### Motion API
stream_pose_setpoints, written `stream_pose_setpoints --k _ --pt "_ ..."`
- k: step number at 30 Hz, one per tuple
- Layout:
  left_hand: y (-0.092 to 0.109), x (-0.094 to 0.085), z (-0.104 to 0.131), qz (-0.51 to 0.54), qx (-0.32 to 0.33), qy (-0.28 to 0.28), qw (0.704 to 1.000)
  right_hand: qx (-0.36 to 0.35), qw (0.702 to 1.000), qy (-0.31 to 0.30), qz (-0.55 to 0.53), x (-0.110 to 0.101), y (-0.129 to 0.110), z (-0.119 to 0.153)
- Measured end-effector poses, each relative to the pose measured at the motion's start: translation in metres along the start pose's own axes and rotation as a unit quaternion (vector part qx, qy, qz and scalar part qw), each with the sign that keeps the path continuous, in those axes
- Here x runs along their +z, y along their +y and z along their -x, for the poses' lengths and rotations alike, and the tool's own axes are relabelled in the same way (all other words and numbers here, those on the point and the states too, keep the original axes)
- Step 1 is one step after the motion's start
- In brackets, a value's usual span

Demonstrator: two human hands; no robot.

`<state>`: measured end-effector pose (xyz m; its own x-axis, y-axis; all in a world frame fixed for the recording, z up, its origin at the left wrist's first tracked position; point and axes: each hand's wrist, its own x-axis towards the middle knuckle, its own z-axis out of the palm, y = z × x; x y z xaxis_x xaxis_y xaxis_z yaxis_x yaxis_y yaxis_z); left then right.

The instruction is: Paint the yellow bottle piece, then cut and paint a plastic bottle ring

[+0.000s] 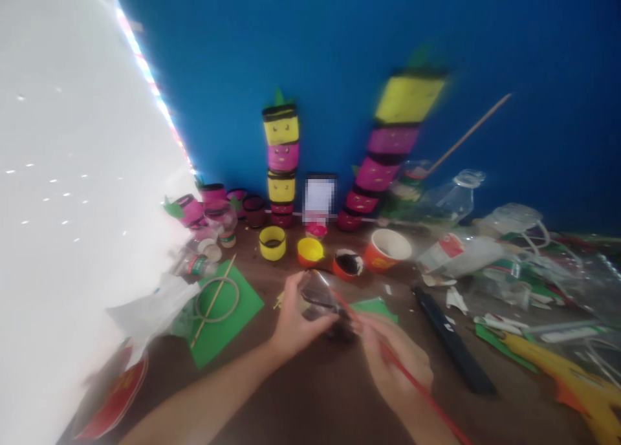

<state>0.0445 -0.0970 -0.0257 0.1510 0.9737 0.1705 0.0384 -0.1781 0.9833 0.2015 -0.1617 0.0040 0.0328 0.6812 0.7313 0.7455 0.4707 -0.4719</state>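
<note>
A clear plastic piece (317, 296), seemingly a cut section of bottle with dark paint on it, sat low over the brown table (310, 393) at the centre of the view, between the person's two hands. Behind it, against the blue wall (339, 57), two towers of yellow and pink painted rings stood, the left tower (281, 167) upright and the right tower (388, 154) leaning and blurred. A green sheet (226, 315) lay to the left with a wire hoop and a stick on it; small paint pots, among them a yellow pot (310, 249) and an orange cup (388, 249), were lined up just beyond the hands. The left hand (295, 322) had its fingers closed around the plastic piece. The right hand (395, 358) pinched a red-handled brush (407, 377), its tip at the piece. The painting step appeared to be under way; the next stroke would likely call for a steady hold and a turn of the piece toward the brush.
</note>
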Motion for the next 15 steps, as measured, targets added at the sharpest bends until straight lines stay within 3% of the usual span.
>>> stream_pose_setpoints --k 15 --pt "-0.001 0.0002 0.0013 -0.014 -0.022 0.034 0.999 -0.035 0.998 0.045 0.031 0.0024 -0.0012 0.0017"
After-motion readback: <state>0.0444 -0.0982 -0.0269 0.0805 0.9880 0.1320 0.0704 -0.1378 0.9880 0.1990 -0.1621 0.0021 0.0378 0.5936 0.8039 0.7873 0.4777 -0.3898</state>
